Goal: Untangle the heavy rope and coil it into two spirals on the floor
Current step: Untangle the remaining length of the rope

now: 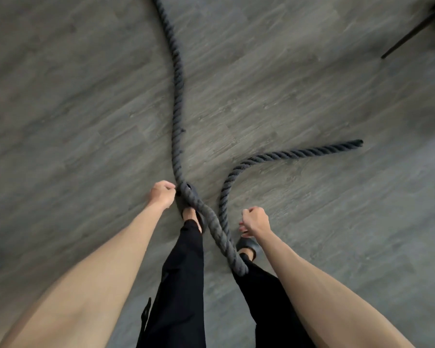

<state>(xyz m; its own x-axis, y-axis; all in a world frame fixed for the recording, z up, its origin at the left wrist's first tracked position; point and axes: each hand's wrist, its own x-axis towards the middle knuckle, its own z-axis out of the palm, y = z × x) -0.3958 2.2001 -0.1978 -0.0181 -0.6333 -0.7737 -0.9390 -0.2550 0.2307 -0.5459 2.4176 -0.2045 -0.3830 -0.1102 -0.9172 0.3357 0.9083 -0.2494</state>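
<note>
The thick twisted rope (177, 116) is laid over the floor (73, 109) and doubled into a hairpin just beside the right shoe (246, 244), its free end lying well apart from that shoe. It is gripped by the left hand (162, 194) ahead of the shoe. The right hand (255, 221) is clenched, apparently on nothing. The rope is judged heavy, rough and slow to bend, so hold is best taken near the free end.

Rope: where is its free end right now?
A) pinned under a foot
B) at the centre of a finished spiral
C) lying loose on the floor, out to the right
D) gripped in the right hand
C: the rope curves away to the right, and its free end lies bare on the floor, well clear of the curled right hand and both feet.
</note>
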